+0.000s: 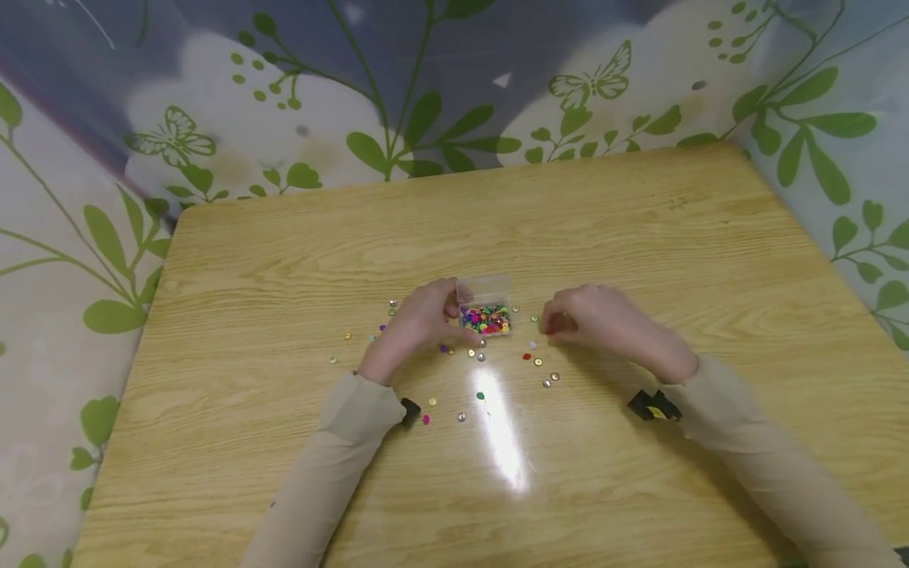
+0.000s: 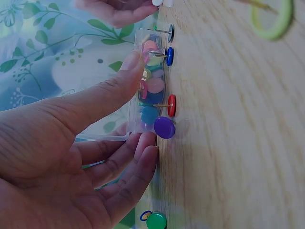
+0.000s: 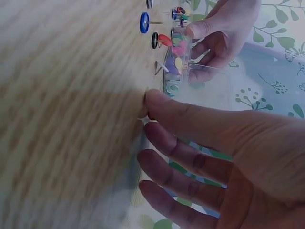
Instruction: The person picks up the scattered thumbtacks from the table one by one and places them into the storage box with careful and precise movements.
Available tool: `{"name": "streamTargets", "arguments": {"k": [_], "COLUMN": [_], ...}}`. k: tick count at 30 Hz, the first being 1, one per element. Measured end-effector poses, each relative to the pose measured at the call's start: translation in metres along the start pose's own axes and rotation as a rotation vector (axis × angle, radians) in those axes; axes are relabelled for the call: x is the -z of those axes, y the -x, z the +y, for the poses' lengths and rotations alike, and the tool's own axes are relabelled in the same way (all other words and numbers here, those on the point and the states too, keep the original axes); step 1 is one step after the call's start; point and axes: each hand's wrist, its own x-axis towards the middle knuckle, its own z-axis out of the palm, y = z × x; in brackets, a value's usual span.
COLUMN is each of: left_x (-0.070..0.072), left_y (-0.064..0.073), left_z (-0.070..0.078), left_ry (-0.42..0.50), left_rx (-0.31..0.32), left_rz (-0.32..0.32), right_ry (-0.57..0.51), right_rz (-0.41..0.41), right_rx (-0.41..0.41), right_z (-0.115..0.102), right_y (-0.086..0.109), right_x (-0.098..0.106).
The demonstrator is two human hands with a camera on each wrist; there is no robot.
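Observation:
A small clear plastic box with its lid raised stands on the table, filled with colourful thumbtacks. My left hand grips the box from its left side, thumb along the front and fingers behind. In the left wrist view, a purple thumbtack and a red thumbtack lie close in front of the box. To the right of the box, my right hand is down at the tabletop. Its thumb and index fingertip pinch a thumbtack, mostly hidden by the thumb.
Loose thumbtacks lie scattered on the wooden table around both hands, among them a green one, a pink one and a red one. A leaf-patterned wall covering borders the table's back and sides.

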Motion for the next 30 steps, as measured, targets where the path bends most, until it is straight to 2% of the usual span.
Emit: {"name": "streamTargets", "arguments": {"k": [9,18,30], "left_x": [-0.0004,-0.0014,0.0002], "left_y": [0.0013,0.0015,0.0003], "left_z": [-0.0013,-0.0018,0.0], "left_ry": [-0.001,-0.001,0.003], "left_rx": [-0.008,-0.006,-0.002], "left_rz": [0.0,0.002,0.002], "right_ry": [-0.013,-0.051,-0.028], "right_rz": [0.007,0.065,0.135], "right_rx": [-0.005,-0.005,0.001], "right_z": [-0.0014,-0.0003,0.0009], "right_y": [-0.0005,-0.0005,-0.0028], "right_x": [-0.0021,0.0004,0.0064]}}
